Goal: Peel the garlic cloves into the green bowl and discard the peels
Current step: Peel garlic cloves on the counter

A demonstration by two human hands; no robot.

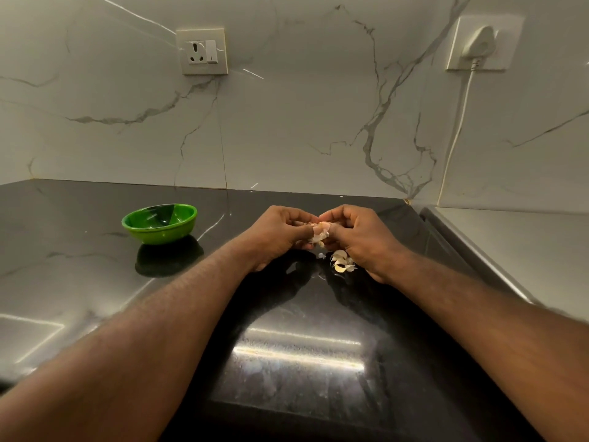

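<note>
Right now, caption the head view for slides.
Peeling: left hand and right hand pinch a garlic clove above loose garlic pieces; green bowl stands apart.

Bare worktop (95, 282) leads left to the green bowl (159, 223)
Between the bowl and the left hand (280, 234) lies an open stretch of surface. Loose garlic pieces (342, 261) lie just beside the right hand (357, 240), which with the left pinches a garlic clove (318, 234); a raised ledge (510, 250) bounds the right, the wall (287, 122) the back.
</note>
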